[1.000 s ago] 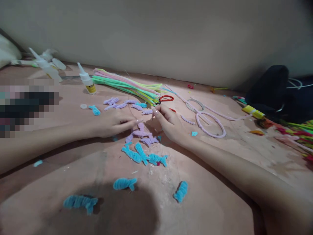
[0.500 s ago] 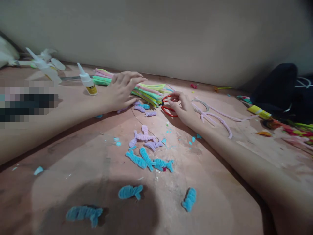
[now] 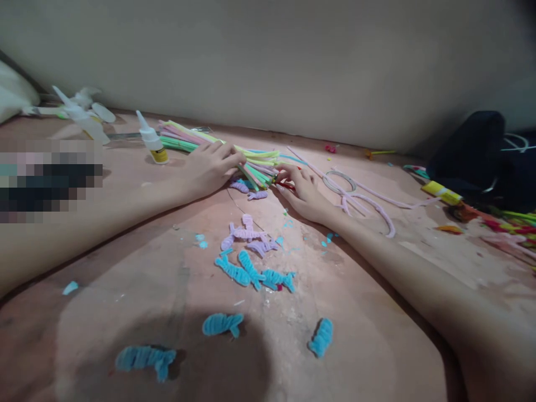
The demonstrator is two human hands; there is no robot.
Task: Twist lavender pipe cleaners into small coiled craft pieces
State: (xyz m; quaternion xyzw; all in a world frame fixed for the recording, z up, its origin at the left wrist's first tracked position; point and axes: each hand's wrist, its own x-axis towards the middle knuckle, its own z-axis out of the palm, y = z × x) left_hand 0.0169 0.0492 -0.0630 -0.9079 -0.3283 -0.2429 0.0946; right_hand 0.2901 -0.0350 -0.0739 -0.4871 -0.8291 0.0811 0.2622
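Head view, left hand: the left hand (image 3: 211, 167) grasped the bundle of fuzzy stems (image 3: 260, 166) from above, fingers bent across its middle, apparently to steady it.
Head view, right hand: the right hand (image 3: 305, 192) was at the bundle's right end, thumb and fingers about a red handle (image 3: 287, 185); whether they pinched it, I could not tell.
Bundle: it lay beneath the left hand, its cut ends just beside the right fingertips.
Fish shapes: purple fish (image 3: 248, 233) and blue fish (image 3: 249, 269) lay nearer the wearer, probably set there to leave the bundle reachable.
Glue bottle: the glue bottle (image 3: 152, 144) stood upright by the bundle's left end, likely for easy reach.
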